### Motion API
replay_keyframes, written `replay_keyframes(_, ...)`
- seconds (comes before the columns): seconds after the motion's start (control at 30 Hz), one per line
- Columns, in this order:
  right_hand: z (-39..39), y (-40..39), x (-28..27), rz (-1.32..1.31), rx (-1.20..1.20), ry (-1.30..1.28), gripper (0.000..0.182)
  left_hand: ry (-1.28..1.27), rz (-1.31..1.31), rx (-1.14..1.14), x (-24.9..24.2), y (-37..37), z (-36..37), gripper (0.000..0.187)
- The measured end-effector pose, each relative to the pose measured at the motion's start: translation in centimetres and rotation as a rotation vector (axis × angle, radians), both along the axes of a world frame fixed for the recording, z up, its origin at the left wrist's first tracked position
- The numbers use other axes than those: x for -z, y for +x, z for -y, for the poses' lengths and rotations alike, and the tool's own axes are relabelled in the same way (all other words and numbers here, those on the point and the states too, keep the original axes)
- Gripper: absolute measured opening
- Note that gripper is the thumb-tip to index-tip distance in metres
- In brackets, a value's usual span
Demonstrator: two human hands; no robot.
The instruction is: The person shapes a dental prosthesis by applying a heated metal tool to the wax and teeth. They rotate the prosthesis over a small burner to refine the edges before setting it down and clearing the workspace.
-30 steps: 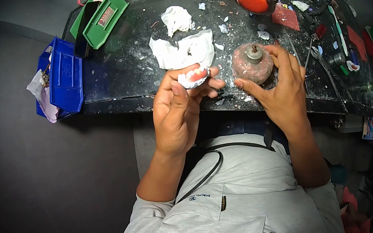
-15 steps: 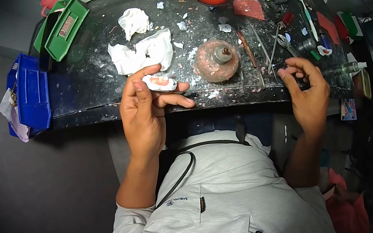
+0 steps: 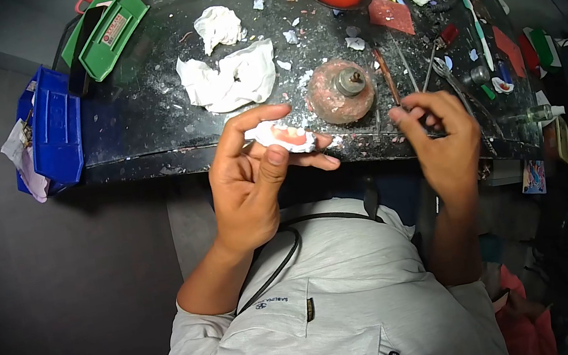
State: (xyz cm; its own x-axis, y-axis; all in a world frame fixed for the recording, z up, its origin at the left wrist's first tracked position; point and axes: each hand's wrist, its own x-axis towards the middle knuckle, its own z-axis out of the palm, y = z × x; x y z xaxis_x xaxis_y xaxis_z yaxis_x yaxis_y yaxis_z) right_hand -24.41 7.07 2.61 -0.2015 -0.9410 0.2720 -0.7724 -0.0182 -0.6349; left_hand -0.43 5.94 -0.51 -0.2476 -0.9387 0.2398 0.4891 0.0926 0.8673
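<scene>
With twelve o'clock at the top of the view, we centre the dial on a small dental cast (image 3: 284, 137), raised off the bench (image 3: 141, 118) at its near edge. The left hand (image 3: 245, 191) pinches it between thumb and fingers. We judge it light and stiff, its white base (image 3: 302, 148) brittle and chalky, its pink part (image 3: 282, 132) perhaps waxy and easily dented; we would grip the base's edges, clear of the teeth. At two o'clock stands a glass burner (image 3: 331, 99); at three, the right hand (image 3: 445, 141), fingers curled, its tips meeting a brown-handled tool (image 3: 383, 69). Whether they grip it, we cannot tell. Crumpled tissue (image 3: 232, 82) lies at eleven.
</scene>
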Motion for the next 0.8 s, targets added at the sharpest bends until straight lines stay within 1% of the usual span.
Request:
replay_keyframes(0.03, -0.3, 0.7, 0.1, 0.003, -0.039, 0.037, 0.023, 0.003, 0.004, -0.003, 0.0, -0.1, -0.2, 0.042)
replay_keyframes(0.1, -0.4, 1.4, 0.8, -0.095, -0.091, 0.064, 0.023, -0.012, -0.030, 0.040, -0.1, -0.1, -0.4, 0.039)
replay_keyframes(0.13, -0.4, 1.6, 0.9, -0.093, -0.092, 0.064, 0.023, -0.039, -0.052, 0.062, -0.1, -0.1, -0.4, 0.037)
replay_keyframes(0.2, -0.5, 1.9, 0.9, 0.046, 0.005, 0.160, 0.023, -0.051, -0.044, 0.060, -0.3, 0.0, -0.4, 0.037)
replay_keyframes(0.23, -0.5, 1.9, 0.8, 0.046, 0.000, 0.162, 0.023, -0.060, -0.034, 0.061, -0.4, 0.1, -0.6, 0.036)
replay_keyframes(0.33, -0.4, 1.6, 0.3, -0.149, 0.049, 0.116, 0.021, -0.075, -0.045, 0.053, -0.4, 0.1, -0.7, 0.037)
replay_keyframes(0.47, -0.1, 1.5, 0.4, -0.190, 0.046, 0.135, 0.019, -0.089, -0.067, 0.065, -0.5, -0.1, -0.8, 0.039)
replay_keyframes(0.53, -0.1, 1.2, 0.8, -0.281, 0.037, 0.094, 0.017, -0.094, -0.067, 0.071, -0.6, -0.1, -0.9, 0.039)
replay_keyframes(0.67, -0.2, 1.5, 0.5, -0.243, 0.053, 0.129, 0.016, -0.119, -0.056, 0.065, -0.6, 0.1, -1.0, 0.038)
replay_keyframes(0.8, -0.3, 1.7, 0.8, -0.342, 0.054, 0.088, 0.015, -0.150, -0.008, 0.023, -0.5, 0.0, -1.1, 0.038)
